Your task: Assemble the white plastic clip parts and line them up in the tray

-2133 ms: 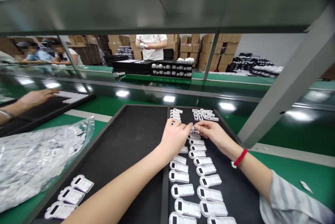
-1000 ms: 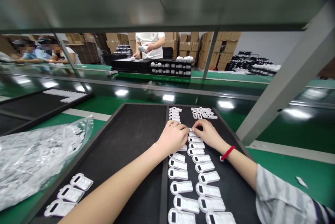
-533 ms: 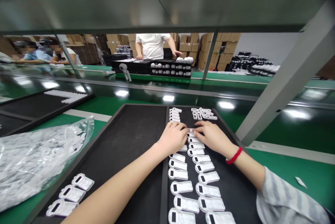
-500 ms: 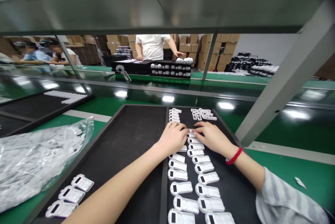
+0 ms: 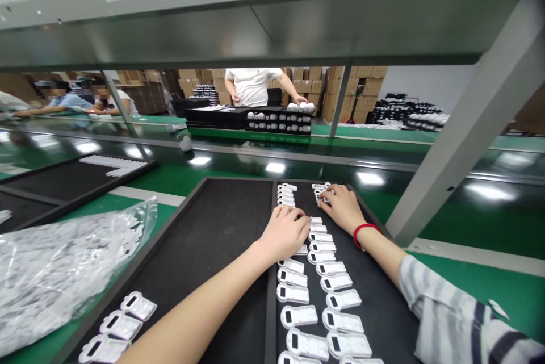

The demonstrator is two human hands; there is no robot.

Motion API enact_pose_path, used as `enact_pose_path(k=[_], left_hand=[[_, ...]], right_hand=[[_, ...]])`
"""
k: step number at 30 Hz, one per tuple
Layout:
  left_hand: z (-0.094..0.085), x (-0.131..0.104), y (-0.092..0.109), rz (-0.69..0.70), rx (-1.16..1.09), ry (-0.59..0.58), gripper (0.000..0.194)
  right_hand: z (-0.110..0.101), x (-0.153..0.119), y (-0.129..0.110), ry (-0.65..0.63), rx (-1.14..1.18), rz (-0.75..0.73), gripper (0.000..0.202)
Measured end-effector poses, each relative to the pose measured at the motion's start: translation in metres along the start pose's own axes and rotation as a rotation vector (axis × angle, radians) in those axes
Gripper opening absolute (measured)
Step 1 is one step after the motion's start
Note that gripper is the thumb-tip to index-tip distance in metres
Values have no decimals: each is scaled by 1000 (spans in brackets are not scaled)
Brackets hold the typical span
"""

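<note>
A black tray (image 5: 230, 199) with a divider lies in front of me. White plastic pieces (image 5: 336, 281) with dark windows form two columns in its right compartment. My left hand (image 5: 286, 231) rests over the upper part of these columns, fingers curled, its fingertips at the top of the right column; whatever it may hold is hidden. Farther back, my right hand (image 5: 342, 205) reaches with bent, slightly parted fingers onto a small pile of white parts (image 5: 322, 189) near the tray's far right corner. Its fingertips touch the pile.
At the left lie a clear bag of white parts (image 5: 76, 262) and another black tray (image 5: 42, 182). Several white pieces (image 5: 121, 324) sit at the near left. A metal post (image 5: 455, 131) slants at the right. Across the line, a person (image 5: 251, 87) stands behind stacked trays (image 5: 279, 120).
My right hand has moved away from my left hand, back and right onto the pile. My left hand stays by the columns. The view has tilted slightly up.
</note>
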State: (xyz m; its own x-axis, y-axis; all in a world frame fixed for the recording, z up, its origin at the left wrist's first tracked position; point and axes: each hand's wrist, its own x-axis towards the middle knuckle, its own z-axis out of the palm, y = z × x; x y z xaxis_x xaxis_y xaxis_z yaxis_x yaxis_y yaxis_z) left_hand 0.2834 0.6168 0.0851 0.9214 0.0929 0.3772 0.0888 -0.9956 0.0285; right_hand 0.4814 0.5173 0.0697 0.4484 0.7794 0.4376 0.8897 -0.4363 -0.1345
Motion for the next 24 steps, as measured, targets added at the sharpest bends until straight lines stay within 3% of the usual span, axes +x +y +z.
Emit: enact_pose_path(k=[8, 14, 19, 22, 24], left_hand=[[2, 0, 0, -58, -33, 22, 33], [2, 1, 1, -149, -33, 50, 36], [3, 0, 2, -121, -31, 34, 34], [4, 0, 1, -88, -19, 26, 34], [5, 0, 0, -81, -11, 21, 33]], right_hand=[[-3, -3, -3, -110, 65, -33, 15], [-17, -10, -6, -199, 273, -90, 11], [-28, -17, -5, -273, 472, -115, 15], [-46, -18, -7, -260, 538, -69, 26], [-70, -22, -19, -278, 574, -67, 29]])
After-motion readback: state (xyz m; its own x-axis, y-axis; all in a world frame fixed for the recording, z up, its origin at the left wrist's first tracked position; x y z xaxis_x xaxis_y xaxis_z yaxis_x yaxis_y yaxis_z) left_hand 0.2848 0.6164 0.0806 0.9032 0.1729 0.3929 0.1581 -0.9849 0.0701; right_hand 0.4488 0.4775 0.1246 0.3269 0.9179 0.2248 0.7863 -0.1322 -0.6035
